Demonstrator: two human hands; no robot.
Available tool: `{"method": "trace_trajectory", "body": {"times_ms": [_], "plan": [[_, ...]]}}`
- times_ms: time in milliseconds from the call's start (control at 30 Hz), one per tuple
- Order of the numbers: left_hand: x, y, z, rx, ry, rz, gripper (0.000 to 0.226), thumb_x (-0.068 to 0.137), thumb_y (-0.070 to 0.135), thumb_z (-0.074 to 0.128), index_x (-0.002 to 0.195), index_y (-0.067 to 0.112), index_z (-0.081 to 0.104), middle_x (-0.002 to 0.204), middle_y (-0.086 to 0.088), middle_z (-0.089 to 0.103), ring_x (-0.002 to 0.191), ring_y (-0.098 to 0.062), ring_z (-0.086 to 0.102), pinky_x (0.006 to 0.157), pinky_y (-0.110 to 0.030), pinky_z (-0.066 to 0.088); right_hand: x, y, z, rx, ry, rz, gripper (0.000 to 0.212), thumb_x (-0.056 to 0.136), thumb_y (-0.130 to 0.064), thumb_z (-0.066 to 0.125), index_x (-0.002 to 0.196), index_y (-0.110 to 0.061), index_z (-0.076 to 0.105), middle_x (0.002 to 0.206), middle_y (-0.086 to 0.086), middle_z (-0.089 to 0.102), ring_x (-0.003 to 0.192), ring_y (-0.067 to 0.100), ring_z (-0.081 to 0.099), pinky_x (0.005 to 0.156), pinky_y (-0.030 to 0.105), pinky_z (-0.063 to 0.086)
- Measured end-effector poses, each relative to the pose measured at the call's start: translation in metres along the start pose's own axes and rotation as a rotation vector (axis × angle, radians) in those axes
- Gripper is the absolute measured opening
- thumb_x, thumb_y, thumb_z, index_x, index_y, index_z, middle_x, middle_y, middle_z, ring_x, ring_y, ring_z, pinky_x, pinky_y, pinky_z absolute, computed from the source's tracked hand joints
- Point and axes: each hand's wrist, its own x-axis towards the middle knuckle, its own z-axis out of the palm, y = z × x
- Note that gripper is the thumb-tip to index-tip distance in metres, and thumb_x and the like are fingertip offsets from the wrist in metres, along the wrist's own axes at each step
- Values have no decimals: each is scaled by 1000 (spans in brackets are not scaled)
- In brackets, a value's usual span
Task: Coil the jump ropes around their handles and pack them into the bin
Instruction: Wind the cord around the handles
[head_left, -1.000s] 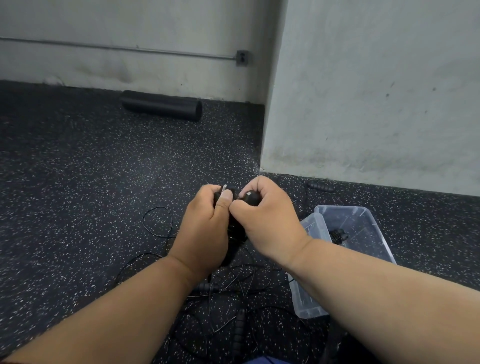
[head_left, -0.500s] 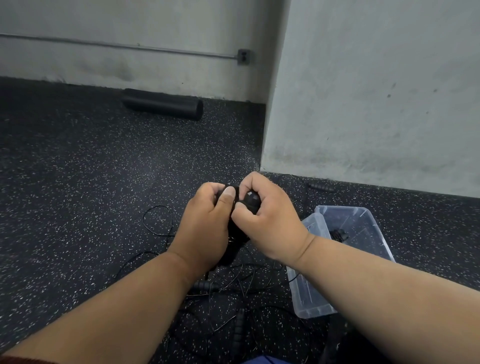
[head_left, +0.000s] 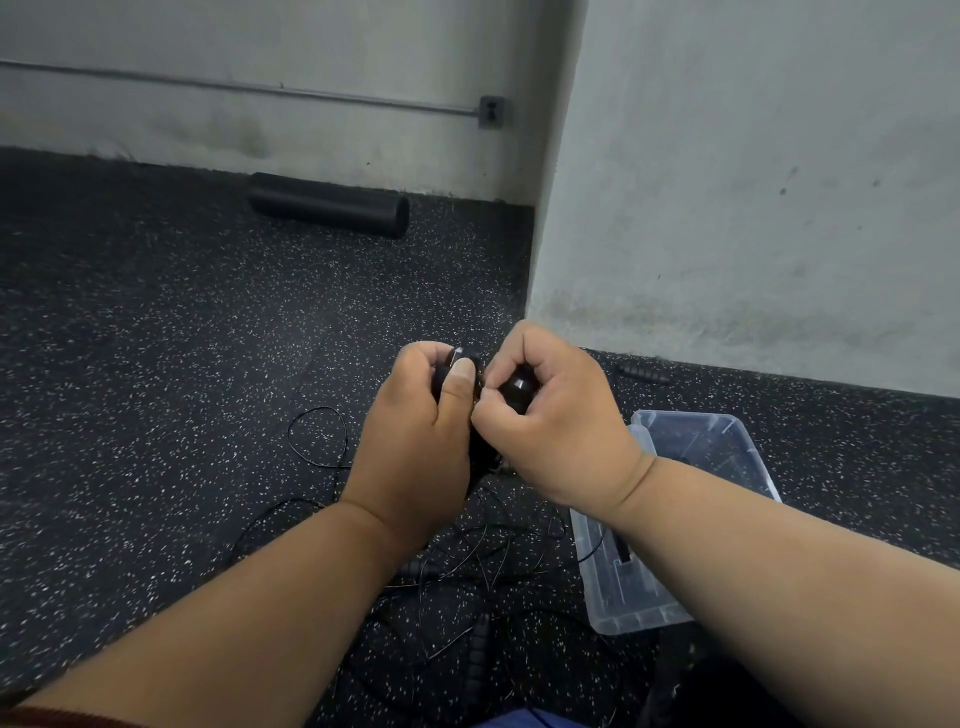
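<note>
Jump ropes are the job, and one pair of black handles sits bunched upright between both hands above the speckled floor. Left hand is clenched round one handle with its thumb pressed along the top; right hand grips the glossy rounded end of the other, thumb and forefinger seemingly pinching cord at the gap between them. By my guess the handles are light, rigid and a little slick on their smooth caps, so the ribbed barrel is the safer place to hold, while the thin cord looks springy and wiry, apt to uncoil unless tension is kept and the tail tucked. Counting: one clear bin just right of the hands, with something dark inside that I cannot identify; two handles held; at least three more loose handles on the floor, one by the wall and two in the tangle near the person's knees; one foam roller far back. Ropes in the tangle cannot be counted
</note>
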Motion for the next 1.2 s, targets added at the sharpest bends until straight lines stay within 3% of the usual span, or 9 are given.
{"method": "trace_trajectory", "body": {"times_ms": [133,333,533,667,767,967,1100,1200], "plan": [[-1,-2,0,95,5,35,20,109,39,44,104,31,61,96,11,68,89,-10,63,72,-33,47,2,-4,2,-101,-13,35,16,80,-11,68,75,-23,60,63,-17,57,59,6,52,55,16,39],[-3,-8,3,164,-3,15,27,109,40,41,93,29,58,89,6,66,82,-17,61,66,-38,47,3,-6,2,-278,-63,170,13,82,-25,64,72,-19,60,60,-6,61,57,11,54,52,34,49],[0,-22,0,270,-24,1,25,107,42,42,107,25,60,99,7,64,91,-14,60,71,-34,40,-3,8,9,-229,-120,148,14,81,-22,67,69,-21,60,78,-9,58,70,8,53,59,20,41],[4,-23,-6,305,-78,48,28,105,46,43,115,27,62,105,10,65,97,-14,61,80,-40,48,0,14,6,0,-132,303,11,83,-18,70,75,-20,62,64,-13,59,56,4,49,54,24,41],[3,-19,-5,319,-96,79,22,106,43,45,114,30,61,103,15,65,96,-9,61,81,-38,48,2,19,3,191,-150,370,14,87,-13,71,89,-15,57,63,-11,55,53,6,45,49,26,39],[4,-17,-5,361,-156,86,19,106,45,44,114,36,59,100,19,66,93,1,61,79,-35,50,-4,26,0,82,-227,301,12,92,-16,59,92,-18,48,66,-5,50,58,12,40,54,33,38],[2,-12,-4,263,-225,79,45,97,66,42,126,36,58,100,20,69,92,5,65,73,-21,50,-8,32,2,92,-152,204,4,103,-16,52,101,-19,49,81,-6,52,72,5,45,66,25,42],[-3,-11,-2,200,-337,62,69,82,75,56,138,35,52,104,18,71,97,6,66,75,-9,49,-4,41,1,88,-105,235,11,110,-25,44,104,-21,52,89,-5,57,79,5,51,74,29,47]]}}
